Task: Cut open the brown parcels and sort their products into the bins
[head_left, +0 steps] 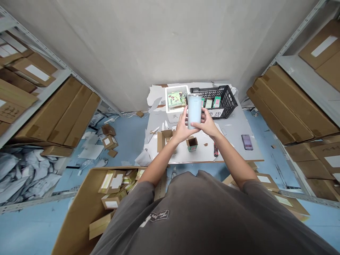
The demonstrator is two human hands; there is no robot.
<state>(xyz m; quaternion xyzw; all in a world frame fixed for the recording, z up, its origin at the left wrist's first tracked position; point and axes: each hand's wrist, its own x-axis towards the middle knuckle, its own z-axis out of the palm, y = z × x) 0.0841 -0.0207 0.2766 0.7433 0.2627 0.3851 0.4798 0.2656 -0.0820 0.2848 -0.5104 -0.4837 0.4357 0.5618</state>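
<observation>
Hands, two, bare, both holding one item: left hand (182,130) curved about the left side of a pale blue tumbler (194,109), right hand (209,124) about its right side, right thumb across the front near the base. Tumbler: upright, metallic at the rim, raised above the table (233,132); whether a lid is fitted cannot be told.

Handling, as judged: smooth, rounded wall, likely to slip; even pressure from both sides advisable, base supported, fingers off the rim, slow turning for an all-round view.

Table: grey top, paler covering on the near part, scraps about. Far left, white bin (172,117) with green boxes; far right, black crate (228,109) with further small packages. Near edge, left to right: open brown carton (160,142); small green box (192,148), open at the top; red-and-black tool (216,150), possibly a cutter. Right end: phone-like object (247,142), pixelated.

Room: plain grey wall (170,42) beyond; blue floor (132,136), litter at left; left shelf (60,77) and right shelf (294,71), both with cartons; grey bags (26,173) low at left; large carton (70,219), near left, containing taped parcels.
</observation>
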